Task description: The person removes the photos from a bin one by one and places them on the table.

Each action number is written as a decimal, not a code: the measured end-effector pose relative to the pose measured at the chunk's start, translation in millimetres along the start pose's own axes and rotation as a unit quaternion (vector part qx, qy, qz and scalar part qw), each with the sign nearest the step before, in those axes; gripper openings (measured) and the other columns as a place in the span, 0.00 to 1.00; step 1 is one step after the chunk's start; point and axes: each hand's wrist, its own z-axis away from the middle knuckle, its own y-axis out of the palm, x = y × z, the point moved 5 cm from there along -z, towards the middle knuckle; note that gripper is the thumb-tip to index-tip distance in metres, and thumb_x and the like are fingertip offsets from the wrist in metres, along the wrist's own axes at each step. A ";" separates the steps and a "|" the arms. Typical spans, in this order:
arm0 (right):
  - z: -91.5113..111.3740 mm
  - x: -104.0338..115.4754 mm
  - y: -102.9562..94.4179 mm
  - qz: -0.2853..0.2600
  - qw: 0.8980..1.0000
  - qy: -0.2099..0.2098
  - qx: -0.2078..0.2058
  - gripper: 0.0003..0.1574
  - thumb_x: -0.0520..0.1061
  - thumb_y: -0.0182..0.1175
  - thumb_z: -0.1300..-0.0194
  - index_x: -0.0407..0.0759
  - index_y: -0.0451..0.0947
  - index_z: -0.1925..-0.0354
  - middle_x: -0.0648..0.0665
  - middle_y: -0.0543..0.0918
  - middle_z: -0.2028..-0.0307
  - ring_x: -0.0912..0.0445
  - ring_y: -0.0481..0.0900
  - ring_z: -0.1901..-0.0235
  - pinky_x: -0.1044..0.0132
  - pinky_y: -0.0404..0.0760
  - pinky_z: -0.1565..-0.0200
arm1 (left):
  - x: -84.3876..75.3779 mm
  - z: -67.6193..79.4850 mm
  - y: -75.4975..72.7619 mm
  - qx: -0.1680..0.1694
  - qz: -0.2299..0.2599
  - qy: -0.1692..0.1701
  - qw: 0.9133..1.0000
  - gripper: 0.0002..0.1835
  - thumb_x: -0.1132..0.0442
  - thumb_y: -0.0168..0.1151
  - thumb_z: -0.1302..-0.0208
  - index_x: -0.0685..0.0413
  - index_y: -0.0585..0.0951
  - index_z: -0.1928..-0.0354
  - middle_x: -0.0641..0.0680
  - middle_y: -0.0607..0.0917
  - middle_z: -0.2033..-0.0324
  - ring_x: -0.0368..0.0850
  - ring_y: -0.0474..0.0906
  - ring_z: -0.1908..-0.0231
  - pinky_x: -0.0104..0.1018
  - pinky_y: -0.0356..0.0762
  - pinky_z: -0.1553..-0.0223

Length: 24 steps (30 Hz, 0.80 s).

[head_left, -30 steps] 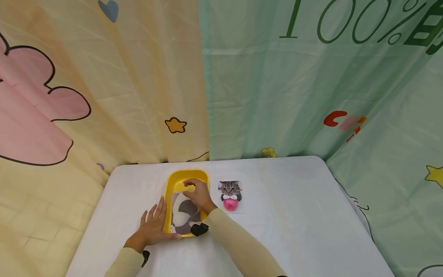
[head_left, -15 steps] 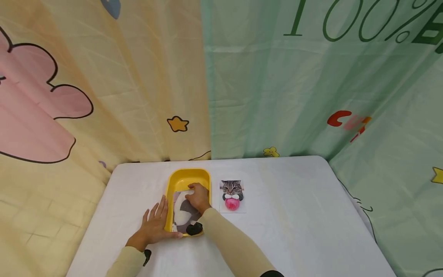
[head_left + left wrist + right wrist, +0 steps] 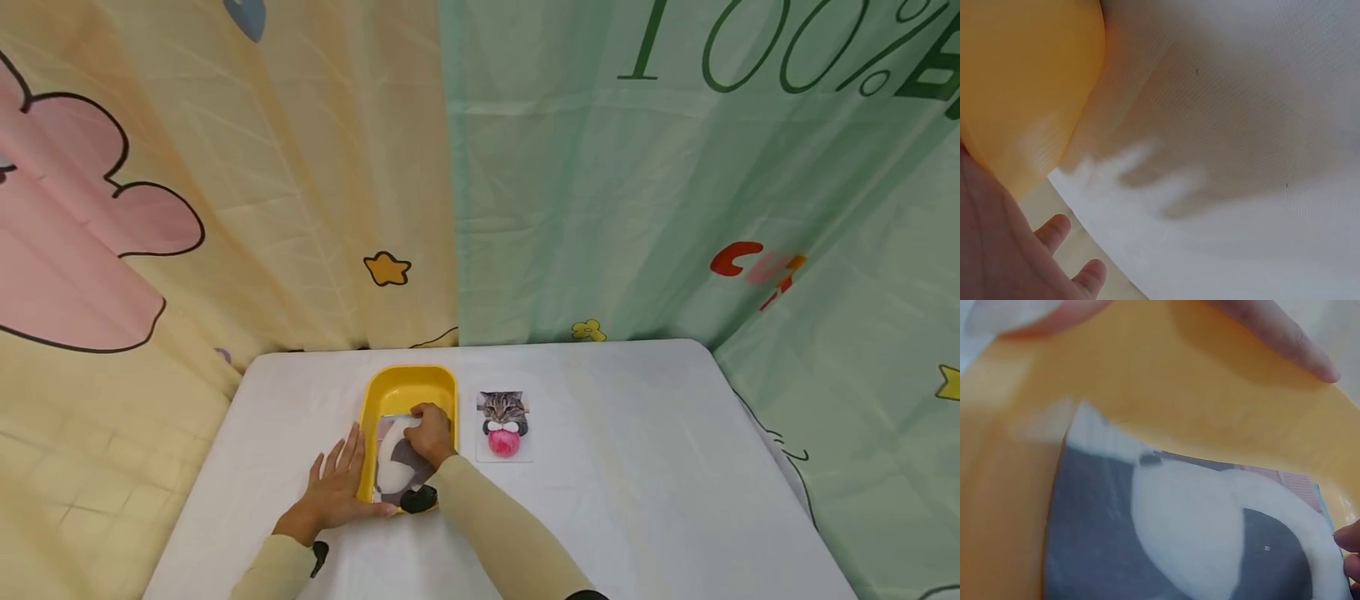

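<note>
A yellow tray [image 3: 408,379] lies on the table with a picture card [image 3: 393,471] inside it, printed in grey and white. My left hand [image 3: 333,492] rests along the tray's left side, fingers spread, its thumb over the near rim. Reaching into the tray, my right hand [image 3: 433,437] pinches the far edge of the card. In the right wrist view, fingertips [image 3: 1349,544] meet the edge of the card [image 3: 1185,519]. Whether more cards lie beneath it is hidden.
A second picture card [image 3: 503,425], showing a cat above a pink ball, lies right of the tray. The white-covered table [image 3: 637,467] extends to the right. Printed curtains [image 3: 525,208] hang behind and beside it.
My right hand's raised fingers have come down onto the card's far edge and moved slightly toward the near side. My left hand stays at the tray's side.
</note>
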 end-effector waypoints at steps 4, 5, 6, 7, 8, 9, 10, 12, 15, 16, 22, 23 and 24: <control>0.7 0.9 -2.3 -0.013 1.000 -0.012 -0.011 0.16 0.34 0.67 0.50 0.36 0.83 0.59 0.48 0.83 0.66 0.54 0.79 0.63 0.63 0.80 0.56 | -0.1 -0.7 1.3 -0.001 0.000 -0.001 1.000 0.74 0.24 0.63 0.59 0.69 0.39 0.27 0.66 0.36 0.26 0.69 0.41 0.29 0.69 0.36 0.35; 0.7 1.6 -2.6 -0.010 1.000 -0.018 -0.015 0.15 0.34 0.67 0.50 0.37 0.83 0.60 0.49 0.82 0.67 0.55 0.79 0.64 0.64 0.80 0.56 | -0.2 -0.5 1.2 0.000 0.000 -0.003 1.000 0.74 0.24 0.64 0.59 0.69 0.39 0.27 0.66 0.36 0.26 0.69 0.41 0.29 0.69 0.36 0.35; 0.9 2.5 -2.7 -0.010 1.000 -0.023 -0.017 0.15 0.35 0.67 0.50 0.37 0.83 0.60 0.50 0.82 0.68 0.56 0.78 0.64 0.65 0.79 0.56 | -0.2 -0.3 0.9 0.000 0.001 -0.004 1.000 0.74 0.24 0.64 0.59 0.69 0.39 0.27 0.66 0.36 0.26 0.69 0.41 0.29 0.69 0.36 0.35; 1.0 3.6 -2.6 -0.008 0.999 -0.031 -0.019 0.15 0.35 0.67 0.50 0.38 0.83 0.60 0.51 0.81 0.69 0.56 0.78 0.65 0.65 0.79 0.56 | -0.3 0.2 0.5 0.001 0.001 -0.005 1.000 0.74 0.24 0.64 0.59 0.69 0.39 0.27 0.66 0.36 0.26 0.69 0.41 0.29 0.69 0.36 0.35; 1.2 4.9 -2.5 -0.007 0.999 -0.038 -0.021 0.15 0.35 0.67 0.50 0.38 0.83 0.60 0.51 0.81 0.69 0.57 0.77 0.66 0.65 0.78 0.56 | -0.3 0.8 -0.1 0.001 0.002 -0.006 1.000 0.74 0.24 0.64 0.59 0.69 0.39 0.27 0.66 0.36 0.26 0.69 0.41 0.29 0.69 0.36 0.35; 1.2 6.2 -2.2 -0.007 0.999 -0.045 -0.021 0.14 0.35 0.67 0.49 0.39 0.84 0.60 0.52 0.81 0.70 0.57 0.77 0.67 0.66 0.78 0.56 | -0.4 1.5 -0.9 0.001 0.004 -0.007 1.000 0.74 0.25 0.64 0.59 0.69 0.39 0.27 0.66 0.36 0.26 0.69 0.42 0.29 0.69 0.36 0.35; 1.3 7.1 -2.1 -0.011 0.998 -0.051 -0.020 0.14 0.35 0.67 0.49 0.40 0.84 0.60 0.53 0.80 0.71 0.58 0.76 0.67 0.67 0.78 0.57 | -0.7 1.9 -1.3 0.002 0.005 -0.008 1.000 0.74 0.25 0.65 0.60 0.69 0.39 0.27 0.66 0.36 0.26 0.69 0.42 0.29 0.69 0.36 0.35; 1.6 9.1 -1.9 -0.026 0.998 -0.059 -0.013 0.15 0.35 0.67 0.48 0.39 0.84 0.59 0.53 0.79 0.72 0.59 0.74 0.69 0.68 0.77 0.60 | -1.1 2.7 -2.1 0.002 0.007 -0.008 1.000 0.74 0.25 0.65 0.59 0.70 0.39 0.27 0.66 0.36 0.26 0.69 0.42 0.30 0.69 0.36 0.35; 1.9 12.1 -2.5 -0.051 0.997 -0.059 0.009 0.17 0.33 0.65 0.47 0.38 0.83 0.56 0.53 0.78 0.71 0.60 0.73 0.70 0.71 0.76 0.64 | -1.8 3.7 -3.1 0.003 0.011 -0.009 1.000 0.74 0.26 0.65 0.59 0.70 0.39 0.27 0.67 0.36 0.26 0.69 0.43 0.30 0.69 0.36 0.35; 2.0 13.6 -3.5 -0.056 0.996 -0.062 0.017 0.18 0.32 0.65 0.47 0.37 0.82 0.55 0.52 0.79 0.70 0.60 0.73 0.70 0.71 0.76 0.64 | -2.0 3.8 -3.1 0.004 0.009 -0.009 1.000 0.74 0.25 0.65 0.59 0.70 0.39 0.27 0.67 0.36 0.26 0.69 0.43 0.30 0.69 0.36 0.35; -1.1 26.5 -14.7 -0.001 0.994 -0.092 0.060 0.16 0.33 0.64 0.45 0.38 0.83 0.55 0.46 0.85 0.62 0.55 0.80 0.61 0.68 0.80 0.58 | -3.2 2.3 -2.6 0.010 0.003 -0.009 1.000 0.74 0.25 0.64 0.59 0.70 0.40 0.27 0.68 0.37 0.26 0.69 0.44 0.29 0.70 0.37 0.36; -2.0 27.9 -16.9 0.011 0.993 -0.095 0.064 0.14 0.34 0.64 0.44 0.39 0.83 0.57 0.47 0.85 0.62 0.55 0.80 0.61 0.68 0.80 0.57 | -3.4 1.6 -2.4 0.011 0.003 -0.009 1.000 0.73 0.25 0.64 0.59 0.70 0.40 0.27 0.67 0.37 0.26 0.69 0.44 0.29 0.71 0.37 0.36; -2.7 29.0 -19.2 0.019 0.993 -0.097 0.069 0.12 0.35 0.65 0.44 0.40 0.84 0.59 0.48 0.86 0.62 0.56 0.81 0.60 0.68 0.80 0.56 | -3.6 0.8 -2.0 0.013 0.003 -0.008 1.000 0.74 0.25 0.64 0.59 0.70 0.40 0.27 0.67 0.36 0.26 0.69 0.44 0.29 0.71 0.37 0.36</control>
